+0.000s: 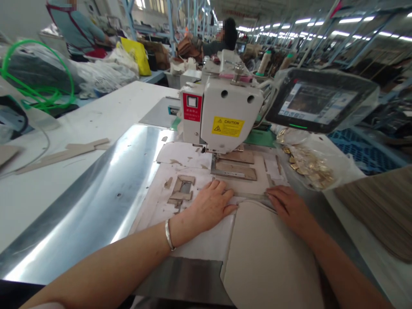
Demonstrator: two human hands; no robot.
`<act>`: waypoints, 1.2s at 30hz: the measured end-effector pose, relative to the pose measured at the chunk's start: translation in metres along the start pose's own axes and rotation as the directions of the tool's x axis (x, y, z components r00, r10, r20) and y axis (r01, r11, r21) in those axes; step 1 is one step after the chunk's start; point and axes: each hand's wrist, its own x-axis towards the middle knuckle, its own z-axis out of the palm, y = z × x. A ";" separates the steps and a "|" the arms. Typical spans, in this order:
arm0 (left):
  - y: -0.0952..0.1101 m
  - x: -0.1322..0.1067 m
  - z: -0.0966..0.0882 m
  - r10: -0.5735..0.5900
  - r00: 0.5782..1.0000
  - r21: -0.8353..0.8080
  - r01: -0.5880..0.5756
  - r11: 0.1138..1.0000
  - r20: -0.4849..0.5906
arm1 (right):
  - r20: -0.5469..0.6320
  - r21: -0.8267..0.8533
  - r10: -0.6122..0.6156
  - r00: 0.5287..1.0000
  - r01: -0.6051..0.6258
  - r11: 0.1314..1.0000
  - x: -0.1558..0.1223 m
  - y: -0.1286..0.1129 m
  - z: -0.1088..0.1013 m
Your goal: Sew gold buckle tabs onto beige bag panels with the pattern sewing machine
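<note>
Beige rounded leather panel [267,253] lies flat beneath our palms, its top edge at the white template [193,180]. Left hand [209,206] and right hand [289,208] press apart, fingers spread, gripping nothing. It looks thin, pliable; we hold its edge. White sewing machine [225,113] stands ahead.

Under my left hand [210,206] and right hand [288,206] lies a matt beige leather panel [267,257], smooth. The plate [106,193] is polished metal, glossy with glare. The machine [230,113] has a smooth, satin plastic shell. My bangle [168,235] is shiny metal.
</note>
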 end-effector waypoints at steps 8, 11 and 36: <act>0.001 0.000 0.000 -0.011 1.000 0.004 0.011 1.000 -0.010 | -0.048 0.006 0.011 0.999 -0.011 1.000 0.019 0.018 0.013; 0.002 0.000 -0.001 -0.007 1.000 0.012 0.007 1.000 -0.009 | -0.058 0.023 0.006 0.998 -0.004 1.000 0.014 0.018 0.012; 0.014 0.004 -0.020 -0.063 0.951 -0.138 0.109 0.984 0.302 | -0.002 0.063 0.119 0.993 -0.118 0.991 -0.016 0.019 -0.012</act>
